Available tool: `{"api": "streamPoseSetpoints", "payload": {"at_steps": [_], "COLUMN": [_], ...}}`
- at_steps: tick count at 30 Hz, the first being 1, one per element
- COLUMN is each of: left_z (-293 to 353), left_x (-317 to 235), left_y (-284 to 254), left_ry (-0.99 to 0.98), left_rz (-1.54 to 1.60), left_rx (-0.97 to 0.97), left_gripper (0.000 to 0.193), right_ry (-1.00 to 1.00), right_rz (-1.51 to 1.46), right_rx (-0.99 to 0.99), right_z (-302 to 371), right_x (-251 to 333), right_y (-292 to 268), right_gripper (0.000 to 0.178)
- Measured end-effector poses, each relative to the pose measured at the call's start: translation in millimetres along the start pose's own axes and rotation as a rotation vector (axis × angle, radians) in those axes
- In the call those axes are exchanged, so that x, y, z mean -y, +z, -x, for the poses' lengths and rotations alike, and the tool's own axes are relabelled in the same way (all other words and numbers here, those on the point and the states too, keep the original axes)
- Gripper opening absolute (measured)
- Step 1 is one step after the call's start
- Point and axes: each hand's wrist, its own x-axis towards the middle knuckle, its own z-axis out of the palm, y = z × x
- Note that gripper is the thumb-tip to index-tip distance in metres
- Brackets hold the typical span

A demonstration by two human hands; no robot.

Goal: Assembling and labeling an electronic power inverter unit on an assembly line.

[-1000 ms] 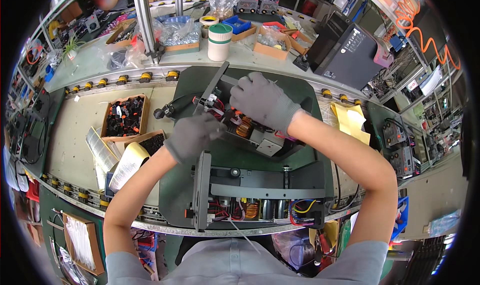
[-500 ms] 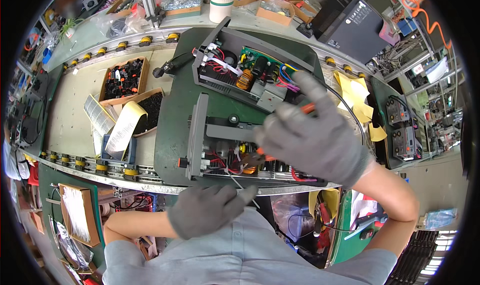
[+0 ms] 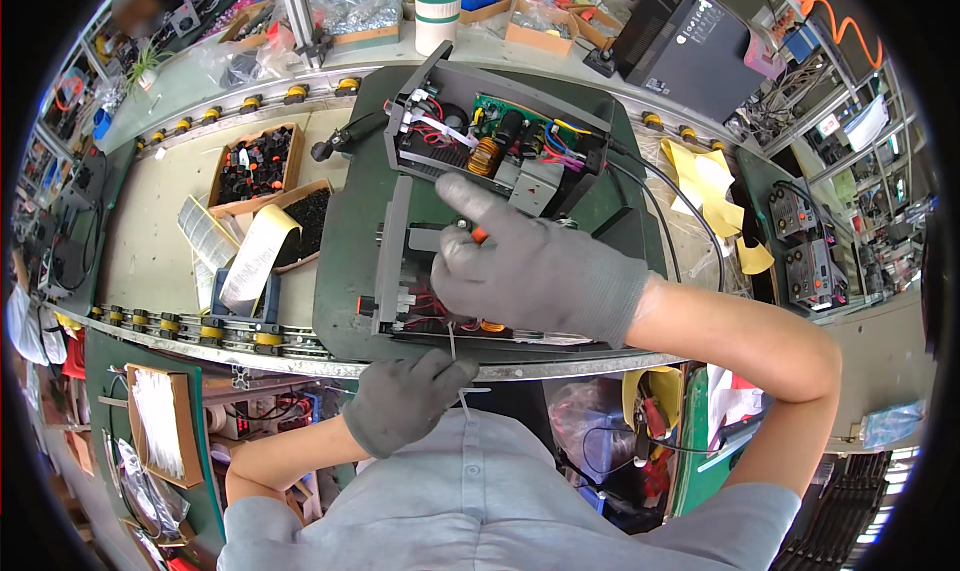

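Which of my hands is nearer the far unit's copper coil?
Right. Your right hand is just this side of the copper coil; your left hand is farther back, at the near bench edge.

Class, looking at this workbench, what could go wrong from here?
The right hand has an orange-handled tool, mostly hidden, that could nick nearby red wires. The left hand seems to hold a thin white strap; a hard pull might disturb those wires. The farther open unit lies close and could be bumped.
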Motion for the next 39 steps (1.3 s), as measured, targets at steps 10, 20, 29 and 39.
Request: {"api": "streamPoseSetpoints", "payload": {"at_steps": [10, 20, 29, 39], "left_z": [2.0, -192.8, -379.4, -338.9], "left_x": [-0.5, -43.4, -66.2, 23.2], "left_y": [-32.1, -65.9, 64.0, 71.0], "left_ry": [-0.199, 0.676, 0.169, 0.007], "left_rz": [0.357, 0.194, -0.543, -0.486], "left_rx": [0.109, -0.336, 0.406, 0.481], "left_gripper": [0.013, 0.036, 0.087, 0.034], "right_ry": [0.173, 1.544, 2.761, 1.820], "right_rz": [-0.009, 0.599, 1.108, 1.012], "right_rx": [0.278, -0.208, 0.322, -0.530], "right_z": [8.0, 224.6, 460.0, 377.5], "right_x": [26.1, 153.7, 338.3, 173.2], "right_y": [0.4, -129.0, -164.1, -135.0], "right_gripper": [0.020, 0.046, 0.054, 0.026]}}
